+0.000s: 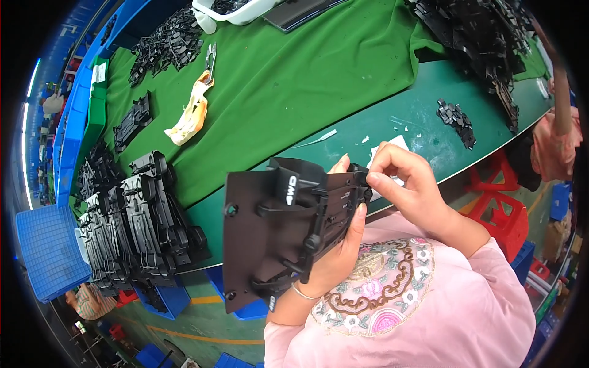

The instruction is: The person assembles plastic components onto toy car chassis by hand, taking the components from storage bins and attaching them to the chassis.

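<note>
My left hand (336, 265) grips a black plastic toy-car chassis (251, 224) from below, its thumb along the near edge and a fingertip showing at the far side. The chassis is tilted up in front of my chest, with raised brackets and white lettering on it. At its right end my right hand (408, 179) is closed in a pinch by a small black piece (363, 178). What the fingertips hold, if anything, is hidden. On the table just beyond them lies a white paper scrap (392, 146).
Similar chassis (144, 214) stand stacked at the left. Pliers with wrapped yellowish handles (191, 113) lie on green cloth (294, 80). Heaps of small black parts (165, 46) and larger black parts (469, 37) sit farther back. Red stools (503, 214) and another person's arm (561, 98) are at right.
</note>
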Demonstrator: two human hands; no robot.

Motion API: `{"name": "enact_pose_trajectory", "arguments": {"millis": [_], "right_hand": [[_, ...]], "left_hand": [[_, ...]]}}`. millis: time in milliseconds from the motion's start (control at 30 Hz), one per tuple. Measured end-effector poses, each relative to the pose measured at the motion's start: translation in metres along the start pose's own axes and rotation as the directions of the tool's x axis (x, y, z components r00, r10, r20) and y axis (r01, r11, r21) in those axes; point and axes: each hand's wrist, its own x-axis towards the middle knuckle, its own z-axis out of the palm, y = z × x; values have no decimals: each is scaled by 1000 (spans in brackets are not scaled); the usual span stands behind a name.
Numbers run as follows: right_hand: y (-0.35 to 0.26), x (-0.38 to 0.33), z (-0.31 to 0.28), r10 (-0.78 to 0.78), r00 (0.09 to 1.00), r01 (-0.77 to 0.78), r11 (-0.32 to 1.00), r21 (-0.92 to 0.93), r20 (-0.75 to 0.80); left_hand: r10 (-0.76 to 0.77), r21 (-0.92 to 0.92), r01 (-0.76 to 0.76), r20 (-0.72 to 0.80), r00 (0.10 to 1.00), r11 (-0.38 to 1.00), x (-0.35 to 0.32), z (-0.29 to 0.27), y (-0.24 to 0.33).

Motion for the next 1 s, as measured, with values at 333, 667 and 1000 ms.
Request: {"name": "enact_pose_trajectory", "arguments": {"millis": [333,667,1000], "right_hand": [[1,0,3,11,1000,-11,1000,16,4],[-2,-1,-22,111,991,-107,993,-58,72],[37,32,-143,-28,943,-237,644,-727,-332]], "left_hand": [[2,162,-15,79,997,987,2,0,3],[-142,-340,98,-106,984,935,0,8,1],[-280,-548,165,-133,951,820,4,7,4]]}}
